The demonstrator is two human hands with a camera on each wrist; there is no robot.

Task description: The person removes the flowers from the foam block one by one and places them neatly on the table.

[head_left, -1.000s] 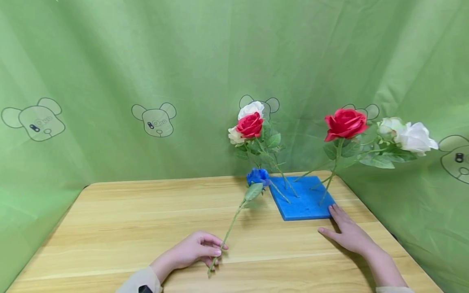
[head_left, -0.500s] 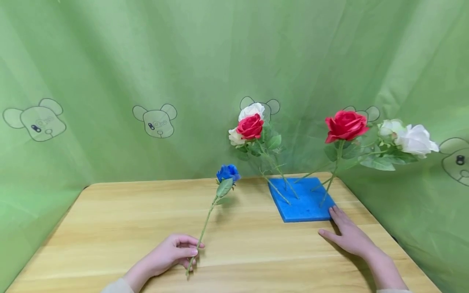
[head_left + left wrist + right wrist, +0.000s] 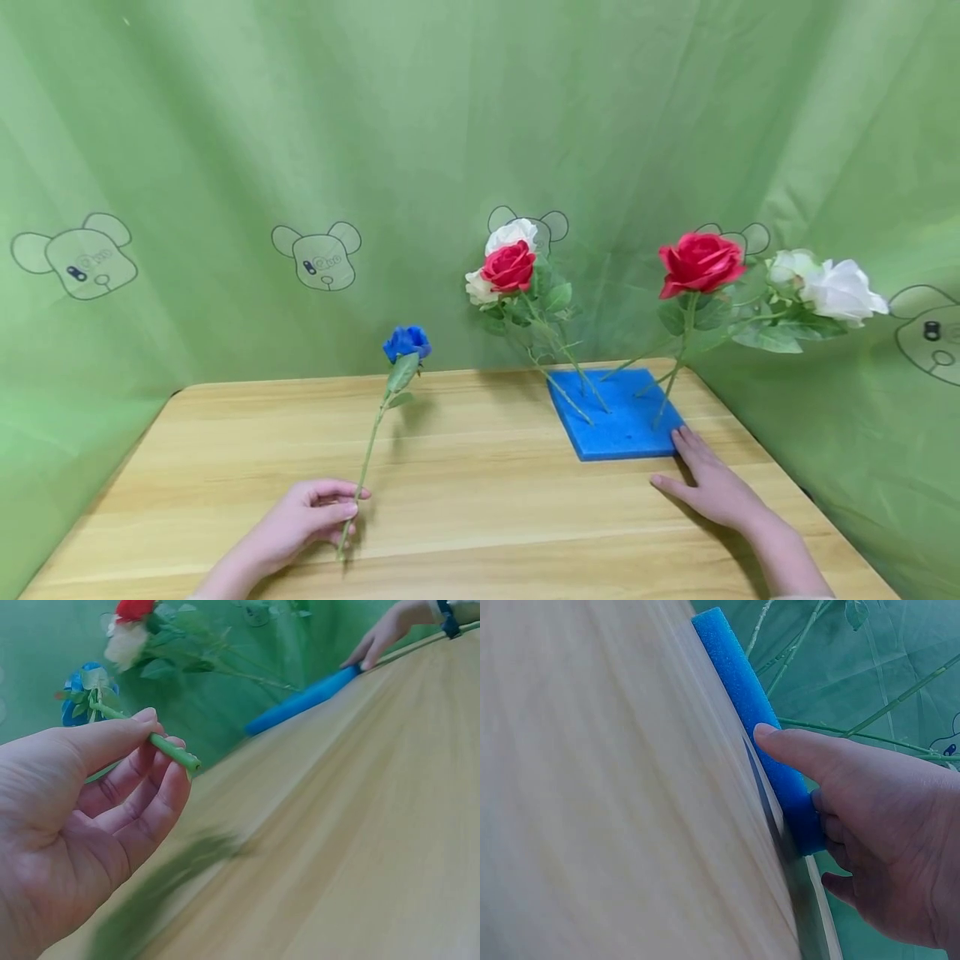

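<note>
My left hand (image 3: 300,521) pinches the green stem of a blue artificial rose (image 3: 407,343) near its lower end. The bloom leans up and away over the table's left-centre. In the left wrist view, thumb and fingertips hold the stem (image 3: 176,753), its cut end pointing past them. At the right, my right hand (image 3: 712,487) has its fingers extended, fingertips at the near right corner of a blue foam board (image 3: 626,443). Stems stand in the board. They carry a red rose (image 3: 508,267) and white ones at its left, another red rose (image 3: 702,264) and white flowers (image 3: 843,290) at its right.
The wooden table (image 3: 225,450) reaches back to a green curtain (image 3: 420,125) with printed bear heads, which hangs behind and along both sides. The flowers on the board's right lean out past the table's right edge. A small hole shows near the board's front.
My left hand has moved left, carrying the blue rose away from the foam board. The right hand stays at the board's corner, and the head view has shifted slightly.
</note>
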